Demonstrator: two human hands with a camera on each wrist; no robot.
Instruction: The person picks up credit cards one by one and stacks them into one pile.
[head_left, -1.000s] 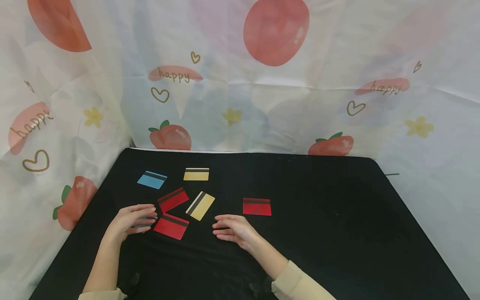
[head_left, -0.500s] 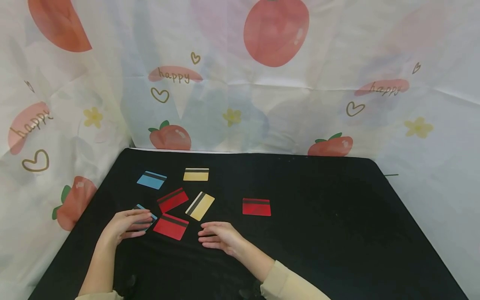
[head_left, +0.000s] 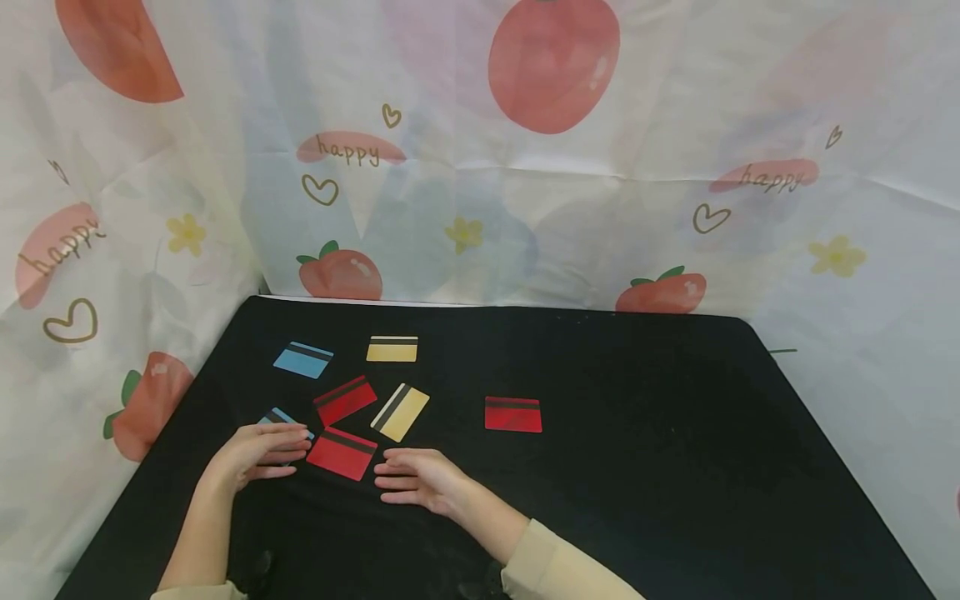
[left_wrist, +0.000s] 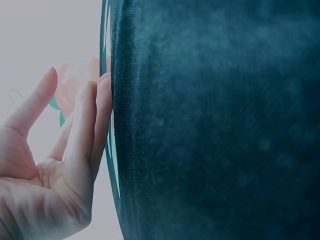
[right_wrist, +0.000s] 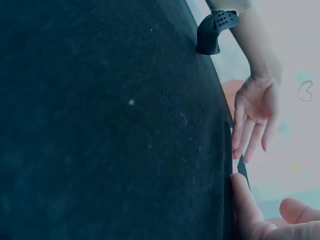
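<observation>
My left hand (head_left: 258, 457) lies with extended fingers over a blue card with a dark stripe (head_left: 277, 415) and covers most of it. Its fingers also look fairly straight in the left wrist view, where the hand (left_wrist: 55, 165) is by the dark tabletop. Right beside its fingertips is a red striped card (head_left: 339, 457); a second red card (head_left: 346, 403) lies just behind that one. My right hand (head_left: 427, 481) has its fingers extended toward the nearer red card, a small gap off its right corner, and holds nothing. In the right wrist view both hands face each other.
A tilted yellow card (head_left: 400, 414) lies behind the right hand. Farther back are another blue card (head_left: 303, 360) and another yellow card (head_left: 392, 349). One red card (head_left: 513, 417) lies apart to the right. A patterned cloth (head_left: 540, 208) hangs behind the black table (head_left: 675, 467).
My right hand has moved left and a little nearer to me. The left hand has drawn slightly back, baring parts of the blue card beneath it. The other cards look unmoved.
</observation>
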